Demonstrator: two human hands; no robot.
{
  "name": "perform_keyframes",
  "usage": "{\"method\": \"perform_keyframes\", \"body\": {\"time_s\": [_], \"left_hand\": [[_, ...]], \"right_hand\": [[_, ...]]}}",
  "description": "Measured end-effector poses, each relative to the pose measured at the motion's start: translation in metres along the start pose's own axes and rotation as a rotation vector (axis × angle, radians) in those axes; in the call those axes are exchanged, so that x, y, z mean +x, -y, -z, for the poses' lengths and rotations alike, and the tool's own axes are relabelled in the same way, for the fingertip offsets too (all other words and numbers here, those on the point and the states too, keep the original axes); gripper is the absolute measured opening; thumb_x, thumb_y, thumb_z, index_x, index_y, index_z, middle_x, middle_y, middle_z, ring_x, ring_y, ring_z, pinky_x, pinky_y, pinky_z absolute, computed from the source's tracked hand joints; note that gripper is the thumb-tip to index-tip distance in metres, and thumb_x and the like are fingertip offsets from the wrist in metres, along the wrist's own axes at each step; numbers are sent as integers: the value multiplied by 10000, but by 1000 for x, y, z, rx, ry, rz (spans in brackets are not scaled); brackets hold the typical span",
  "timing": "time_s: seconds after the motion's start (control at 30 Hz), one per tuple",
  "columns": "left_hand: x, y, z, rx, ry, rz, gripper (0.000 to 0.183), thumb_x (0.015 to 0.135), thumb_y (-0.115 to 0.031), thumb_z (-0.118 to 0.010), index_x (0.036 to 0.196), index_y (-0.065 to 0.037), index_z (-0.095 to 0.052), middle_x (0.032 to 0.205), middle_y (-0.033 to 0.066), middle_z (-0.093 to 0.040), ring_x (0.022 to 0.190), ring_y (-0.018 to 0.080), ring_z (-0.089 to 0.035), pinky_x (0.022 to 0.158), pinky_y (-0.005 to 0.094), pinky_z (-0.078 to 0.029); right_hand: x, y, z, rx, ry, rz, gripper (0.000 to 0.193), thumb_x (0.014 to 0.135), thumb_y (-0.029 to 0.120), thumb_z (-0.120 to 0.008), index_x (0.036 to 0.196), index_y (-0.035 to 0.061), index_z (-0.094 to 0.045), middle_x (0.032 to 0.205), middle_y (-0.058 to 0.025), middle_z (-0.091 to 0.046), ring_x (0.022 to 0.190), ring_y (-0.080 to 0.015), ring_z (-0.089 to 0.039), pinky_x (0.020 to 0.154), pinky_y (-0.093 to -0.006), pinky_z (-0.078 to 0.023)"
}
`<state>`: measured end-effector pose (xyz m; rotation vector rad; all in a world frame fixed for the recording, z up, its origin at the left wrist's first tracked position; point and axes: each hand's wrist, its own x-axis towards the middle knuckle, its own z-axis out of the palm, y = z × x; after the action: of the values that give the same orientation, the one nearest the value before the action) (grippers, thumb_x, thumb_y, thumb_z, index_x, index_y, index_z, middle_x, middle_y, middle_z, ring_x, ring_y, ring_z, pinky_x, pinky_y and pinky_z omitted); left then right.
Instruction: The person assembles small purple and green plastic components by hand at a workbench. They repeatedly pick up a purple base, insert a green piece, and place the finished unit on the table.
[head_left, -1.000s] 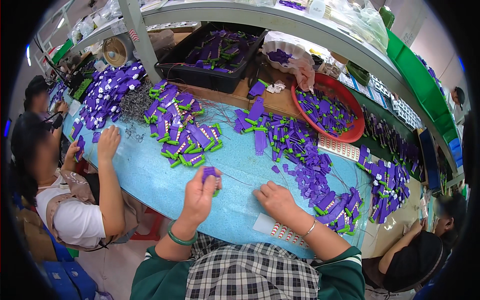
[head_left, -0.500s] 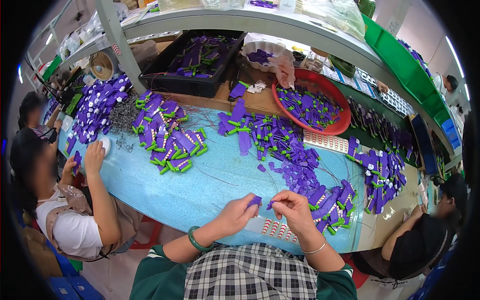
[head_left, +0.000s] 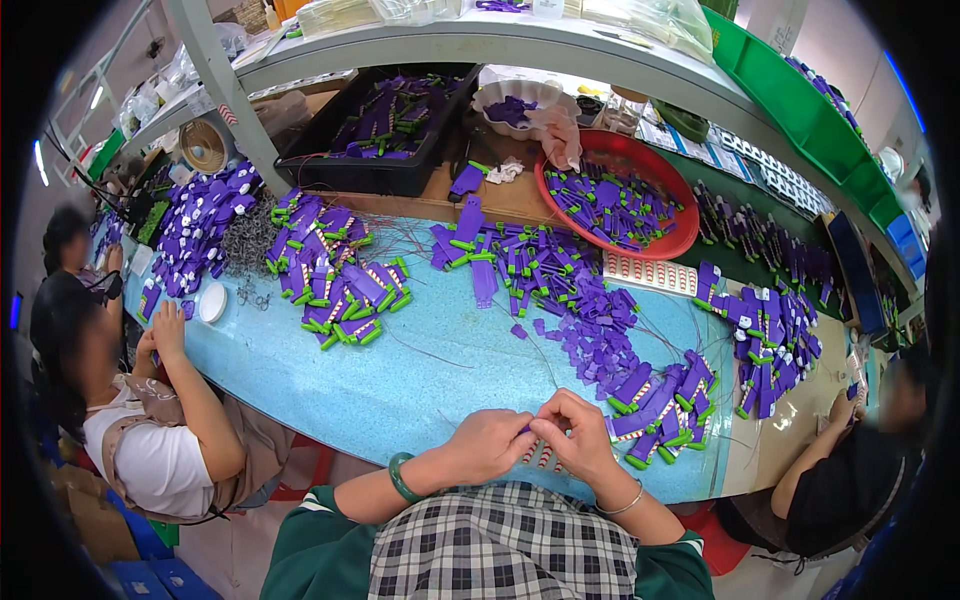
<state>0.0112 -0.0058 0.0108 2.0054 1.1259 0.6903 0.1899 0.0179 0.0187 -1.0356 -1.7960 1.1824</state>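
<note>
My left hand [head_left: 486, 446] and my right hand [head_left: 574, 438] meet in front of me, just above the near table edge. Between their fingertips shows a sliver of a small purple piece [head_left: 524, 430], mostly covered by the fingers. Both hands are closed in a pinch, thumbs close together. Below them, partly hidden, lies a sheet of red-and-white striped stickers [head_left: 543, 458]. To the right of my right hand is a pile of purple pieces with green ends [head_left: 664, 410]. Beyond it, small flat purple pieces [head_left: 598, 345] are spread in a heap.
A red bowl [head_left: 690, 232] and a black crate [head_left: 300, 172] hold more purple-green pieces at the back. More of them form a pile [head_left: 350, 290] on the blue tabletop [head_left: 440, 360]. A shelf [head_left: 480, 45] spans overhead. Co-workers sit at left and right.
My hands have come together; the purple pieces each pinched apart before now meet at the fingertips. The co-worker at left has lowered their hands slightly.
</note>
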Motion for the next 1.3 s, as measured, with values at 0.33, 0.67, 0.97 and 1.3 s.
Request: {"method": "perform_keyframes", "body": {"time_s": [0.33, 0.67, 0.97, 1.3], "left_hand": [[5, -2, -1, -577, -89, 270, 251, 956, -227, -459, 912, -21, -594, 810, 63, -574, 718, 175, -563, 660, 318, -449], [17, 11, 31, -414, -481, 147, 213, 950, -166, -482, 954, -5, -621, 828, 58, -509, 730, 148, -525, 656, 281, -430], [57, 12, -1, -36, 36, -200, 174, 870, -149, -573, 963, -6, -608, 870, 146, -592, 779, 302, -609, 684, 370, -494], [110, 108, 104, 1137, -225, -360, 219, 781, -93, -543, 992, -48, -579, 1183, 149, -523, 1170, 308, -490, 955, 433, -403]], "right_hand": [[4, -16, -12, 548, -112, -271, 252, 803, 45, -651, 1029, 22, -542, 765, -11, -534, 723, -102, -553, 656, -231, -456], [12, -27, 57, 169, 51, -272, 314, 819, 7, -579, 1127, 29, -526, 874, -10, -566, 843, -100, -554, 766, -244, -444], [-2, -17, 44, 102, -189, -110, 139, 787, 61, -674, 888, 17, -590, 829, -32, -605, 775, -107, -563, 678, -259, -449], [-12, 2, 143, -1026, -428, 8, 222, 729, 43, -684, 933, 19, -600, 891, -131, -601, 813, -305, -586, 727, -383, -480]]}}
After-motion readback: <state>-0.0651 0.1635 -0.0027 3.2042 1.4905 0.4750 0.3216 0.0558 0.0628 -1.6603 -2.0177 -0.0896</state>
